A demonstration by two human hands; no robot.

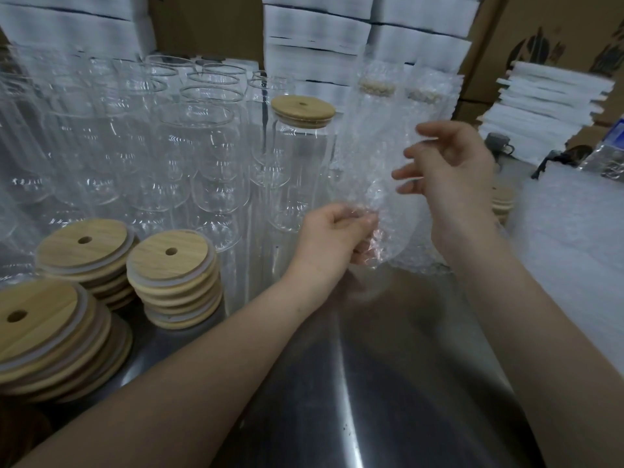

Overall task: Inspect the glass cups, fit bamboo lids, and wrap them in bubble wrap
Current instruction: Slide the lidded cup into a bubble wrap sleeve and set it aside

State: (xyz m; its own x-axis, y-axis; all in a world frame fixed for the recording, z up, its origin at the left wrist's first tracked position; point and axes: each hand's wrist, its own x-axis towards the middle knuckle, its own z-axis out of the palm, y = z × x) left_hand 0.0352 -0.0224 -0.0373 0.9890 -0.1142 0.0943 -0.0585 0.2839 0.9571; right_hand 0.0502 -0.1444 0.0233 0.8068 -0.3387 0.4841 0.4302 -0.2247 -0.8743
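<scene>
You hold a sheet of bubble wrap (371, 170) upright in the middle of the scene, above the steel table (388, 366). Your left hand (332, 234) grips its bottom edge, with the fingers (358, 219) curled tight and the film bunched inside them. Your right hand (456, 177) is at the sheet's right side with its fingers (415, 152) spread apart and loosely bent, clamped on nothing. Whether they touch the film is hard to tell through the clear plastic.

Just left of the sheet stands a lidded cup (300, 170), its bamboo lid (303, 110) sitting level on the rim. That looks like the cup to wrap, so you are likely at the wrapping step, getting the sheet open and ready. Next you would need a free hand for that cup and a firm hold low on the glass. Lay it on the wrap without knocking its neighbours.

Behind the sheet, two wrapped cups (376, 106) stand already bundled. To the left, many open glass cups (202, 146) crowd together unlidded, so much of the task remains. Near left are lid stacks (172, 275). To the right lies more loose wrap (574, 231), with foam sheets (540, 106) and cardboard boxes (540, 21) beyond.
</scene>
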